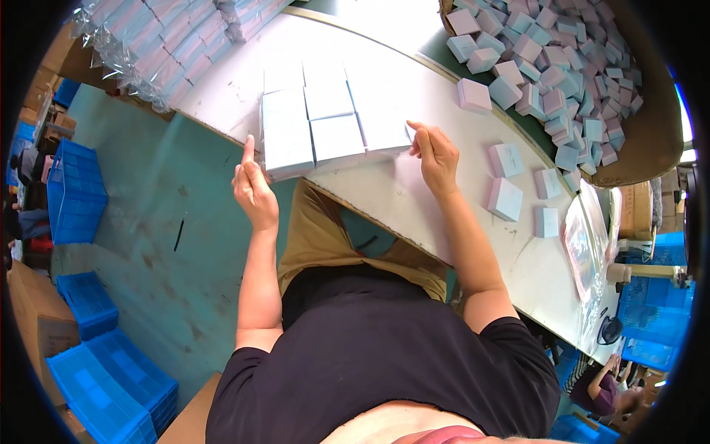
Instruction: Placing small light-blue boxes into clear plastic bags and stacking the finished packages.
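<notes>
**Count of things on and around the bench**

Two hands are in view: the left hand (254,189) and the right hand (436,157).

On the bench (414,200) lies one block of pale flat boxes (325,122); about nine of them show from above, in three rows.

Five small single boxes (506,199) lie loose on the bench, pink or pale blue.

One big brown bin (651,140) holds a heap of small boxes (555,66), too many to count.

At least three blue plastic crates (74,192) stand on the floor at the left.

Two wrapped bundles (170,41) lie at the far left end.
</notes>
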The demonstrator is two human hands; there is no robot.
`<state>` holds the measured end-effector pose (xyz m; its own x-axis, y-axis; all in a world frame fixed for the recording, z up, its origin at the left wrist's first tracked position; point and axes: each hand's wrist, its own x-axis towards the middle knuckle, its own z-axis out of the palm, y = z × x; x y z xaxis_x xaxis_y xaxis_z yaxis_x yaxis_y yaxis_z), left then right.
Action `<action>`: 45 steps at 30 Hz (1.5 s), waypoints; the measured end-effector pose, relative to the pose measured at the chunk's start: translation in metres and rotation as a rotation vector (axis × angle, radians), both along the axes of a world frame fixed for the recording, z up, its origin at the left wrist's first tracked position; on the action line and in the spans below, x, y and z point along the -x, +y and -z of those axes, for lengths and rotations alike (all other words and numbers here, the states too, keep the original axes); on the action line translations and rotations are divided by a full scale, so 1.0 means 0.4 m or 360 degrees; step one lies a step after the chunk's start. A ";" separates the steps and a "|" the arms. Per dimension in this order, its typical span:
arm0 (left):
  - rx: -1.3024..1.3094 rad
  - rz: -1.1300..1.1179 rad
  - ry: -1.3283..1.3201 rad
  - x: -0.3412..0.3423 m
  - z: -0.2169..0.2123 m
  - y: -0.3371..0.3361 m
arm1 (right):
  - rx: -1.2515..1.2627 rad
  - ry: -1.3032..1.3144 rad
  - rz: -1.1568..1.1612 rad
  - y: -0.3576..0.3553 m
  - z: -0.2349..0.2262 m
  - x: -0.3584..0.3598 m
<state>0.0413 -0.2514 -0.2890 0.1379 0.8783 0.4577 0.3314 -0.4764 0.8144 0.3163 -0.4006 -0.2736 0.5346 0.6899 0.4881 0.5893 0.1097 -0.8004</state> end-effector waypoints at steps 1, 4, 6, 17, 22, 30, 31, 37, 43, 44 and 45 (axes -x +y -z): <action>0.0256 0.0018 -0.0028 -0.003 -0.013 0.000 | 0.0089 0.0080 0.0117 0.010 -0.006 0.004; 0.0429 0.0061 0.0108 -0.001 0.007 0.029 | 0.0484 0.0256 0.0216 0.026 -0.008 -0.002; 0.0458 0.0169 0.0333 0.018 0.027 0.046 | 0.0586 0.0270 0.0250 0.027 0.000 0.006; 0.0668 0.0449 0.0205 0.059 -0.026 0.021 | 0.0874 0.0075 0.0071 0.010 0.048 -0.019; 0.0746 0.0425 0.0283 0.064 -0.028 0.004 | 0.0599 -0.0553 0.0299 0.019 -0.037 -0.003; 0.0848 0.0450 0.0215 0.074 -0.039 0.000 | 0.0875 -0.1304 -0.0302 0.096 -0.106 0.164; 0.0953 0.0488 0.0111 0.076 -0.041 -0.008 | 0.0890 -0.1320 -0.0252 0.095 -0.109 0.170; 0.0929 0.0397 0.0037 0.071 -0.011 0.000 | 0.0851 -0.1128 -0.0330 0.105 -0.095 0.152; 0.1242 0.0520 -0.0472 0.087 0.089 0.021 | 0.0491 -0.0534 -0.0239 0.056 -0.054 0.038; 0.1238 0.0526 -0.0463 0.080 0.056 0.003 | 0.0630 -0.0847 -0.0119 0.049 -0.022 0.033; 0.1397 0.0603 -0.0531 0.074 -0.004 -0.014 | 0.0617 -0.0802 -0.0169 0.048 -0.026 0.043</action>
<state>0.0118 -0.2571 -0.2875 0.4604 0.8479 -0.2627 -0.0260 0.3087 0.9508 0.2992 -0.3812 -0.2631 0.2237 0.9033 0.3660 0.9053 -0.0535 -0.4213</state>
